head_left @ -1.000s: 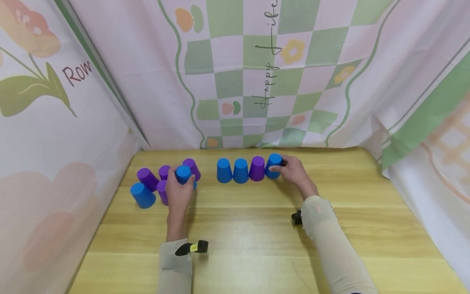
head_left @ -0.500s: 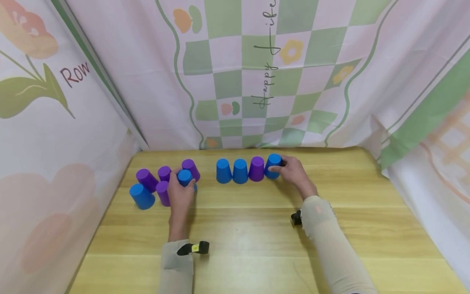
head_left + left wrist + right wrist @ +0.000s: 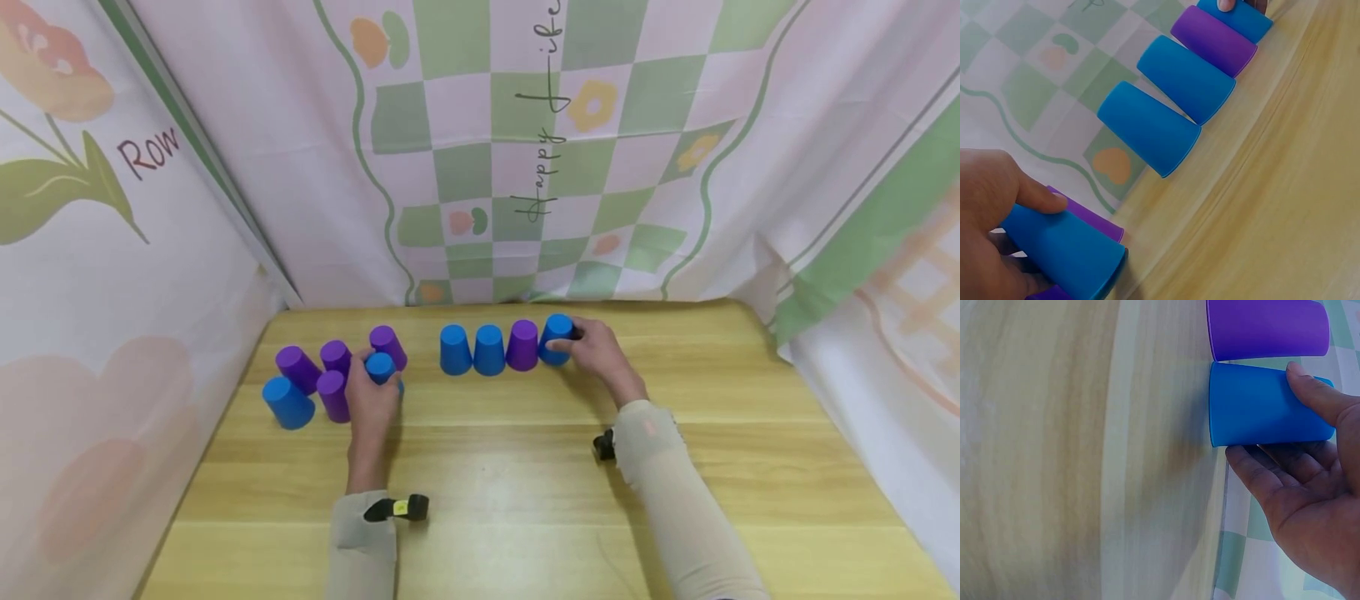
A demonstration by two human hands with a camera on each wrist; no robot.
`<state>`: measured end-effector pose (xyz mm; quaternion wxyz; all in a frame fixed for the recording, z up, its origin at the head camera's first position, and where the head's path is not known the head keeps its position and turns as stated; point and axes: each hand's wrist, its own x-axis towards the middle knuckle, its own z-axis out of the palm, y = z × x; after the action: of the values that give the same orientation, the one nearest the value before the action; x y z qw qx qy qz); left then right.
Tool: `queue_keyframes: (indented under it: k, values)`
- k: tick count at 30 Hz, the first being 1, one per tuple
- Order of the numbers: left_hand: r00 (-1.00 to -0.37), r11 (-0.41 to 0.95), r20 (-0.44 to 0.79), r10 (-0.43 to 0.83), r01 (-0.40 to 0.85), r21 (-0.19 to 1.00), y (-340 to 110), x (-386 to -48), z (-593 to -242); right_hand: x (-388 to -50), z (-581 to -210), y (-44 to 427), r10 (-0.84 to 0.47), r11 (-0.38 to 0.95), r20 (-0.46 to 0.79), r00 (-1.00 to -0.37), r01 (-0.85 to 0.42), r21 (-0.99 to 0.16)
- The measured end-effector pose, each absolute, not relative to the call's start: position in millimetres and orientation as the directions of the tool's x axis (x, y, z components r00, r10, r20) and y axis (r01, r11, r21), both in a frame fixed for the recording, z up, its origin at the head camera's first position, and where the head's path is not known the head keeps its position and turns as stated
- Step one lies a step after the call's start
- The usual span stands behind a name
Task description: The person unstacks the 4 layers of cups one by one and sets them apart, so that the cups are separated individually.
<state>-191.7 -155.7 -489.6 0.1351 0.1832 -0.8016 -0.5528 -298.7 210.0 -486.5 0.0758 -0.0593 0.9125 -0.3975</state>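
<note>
Evidently for steadiness, an inverted blue cup [image 3: 380, 365] is gripped at left by the left hand [image 3: 372, 402], beside purple cups [image 3: 333, 397]; far on the bench [image 3: 510, 483], the rightmost blue cup [image 3: 557, 332] is pinched by the right hand [image 3: 600, 348], perhaps for alignment.

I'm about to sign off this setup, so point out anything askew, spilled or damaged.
Nothing plainly stands out: no spill or damage shows. The row's purple cup and three blue cups are mouth down. The left group of cups is looser, which is no clear fault, and the left hand hides part of it.
</note>
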Motion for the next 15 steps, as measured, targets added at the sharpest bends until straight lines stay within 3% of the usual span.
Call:
queue_keyframes:
  k: [15]
  values:
    - [-0.892,0.338,0.030,-0.450,-0.139,0.931,-156.0,-191.6,-492.7,-297.9,-486.2,208.9,-0.172,0.674,-0.096,-0.980,-0.046,-0.737]
